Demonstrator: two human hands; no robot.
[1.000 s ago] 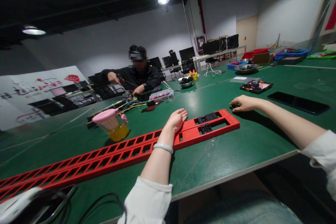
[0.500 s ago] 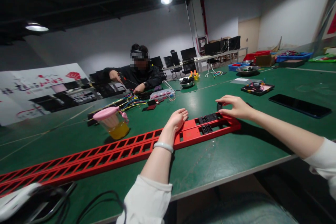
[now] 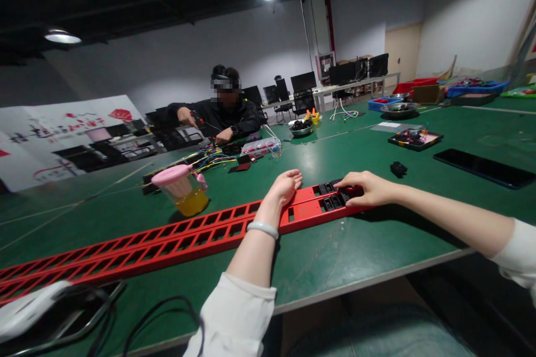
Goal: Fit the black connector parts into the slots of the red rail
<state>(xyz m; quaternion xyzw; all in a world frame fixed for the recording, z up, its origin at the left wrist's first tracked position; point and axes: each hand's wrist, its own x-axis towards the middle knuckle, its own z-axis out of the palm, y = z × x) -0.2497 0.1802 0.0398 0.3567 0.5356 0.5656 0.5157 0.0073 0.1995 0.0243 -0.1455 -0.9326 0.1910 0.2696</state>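
Note:
A long red metal strip frame (image 3: 302, 211) with two rows of cut-outs lies across the green table. Several black socket modules (image 3: 330, 202) sit in the openings near its right end. My right hand (image 3: 365, 187) pinches a black socket module (image 3: 344, 196) between thumb and fingers, low at the openings beside the seated ones. Whether that module is fully in its opening is hidden by the fingers. Across the frame lies my left hand (image 3: 287, 186), palm up with loosely stretched fingers and nothing visible in it. Behind my right hand is a small loose black piece (image 3: 398, 169).
A pink-lidded cup (image 3: 180, 192) of yellow liquid stands behind the frame. To the right lie a phone (image 3: 481, 167) and a small tray (image 3: 414, 138) of parts. A co-worker (image 3: 218, 109) sits across the table near coloured wires. Black cable (image 3: 167, 302) lies at front left.
My right hand has moved down and slightly nearer, bringing the black module to the frame's openings. The loose black piece behind it is now uncovered. My left hand stays in place.

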